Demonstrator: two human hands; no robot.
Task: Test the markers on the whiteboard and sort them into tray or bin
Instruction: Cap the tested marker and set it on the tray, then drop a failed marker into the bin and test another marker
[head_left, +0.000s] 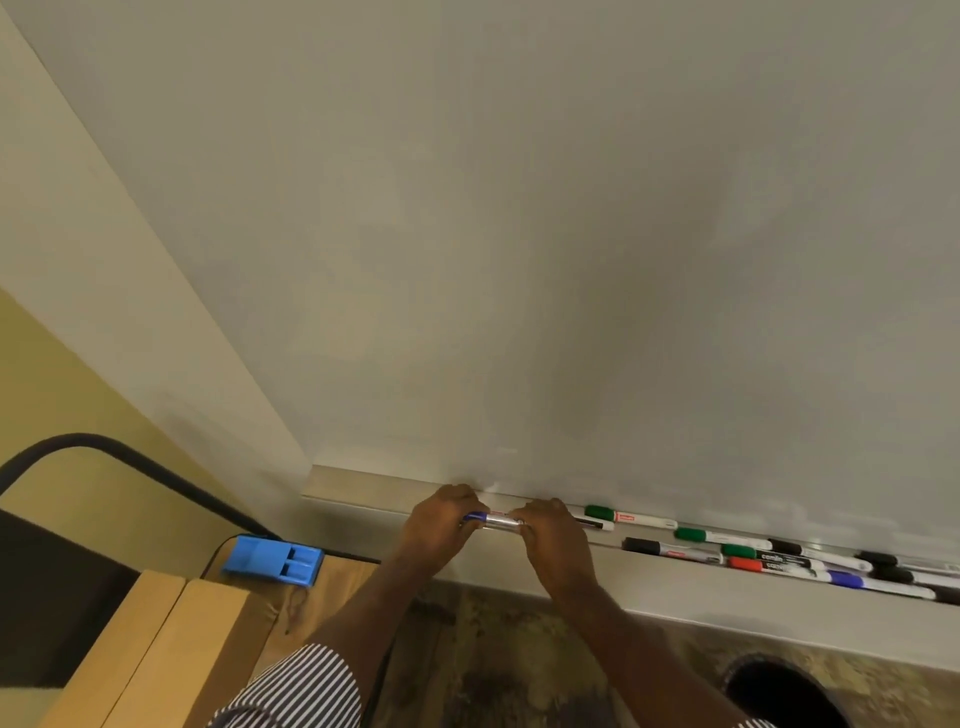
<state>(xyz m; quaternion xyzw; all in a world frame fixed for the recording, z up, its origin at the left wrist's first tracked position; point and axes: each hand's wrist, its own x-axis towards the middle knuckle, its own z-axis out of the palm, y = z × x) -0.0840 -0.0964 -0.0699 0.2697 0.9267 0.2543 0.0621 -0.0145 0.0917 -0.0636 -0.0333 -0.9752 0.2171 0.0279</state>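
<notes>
Hands on marker above tray

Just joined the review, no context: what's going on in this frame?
A person stands at a whiteboard, holding one blue-capped marker in both hands over the marker tray. The left hand grips the cap end and the right hand grips the barrel, as if about to uncap it. No test marks show on the board. More markers lie in the tray to the right, and a dark bin sits on the floor below.

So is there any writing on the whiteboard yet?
No, the whiteboard shows no marks, and both hands grip the marker over the tray.
</notes>
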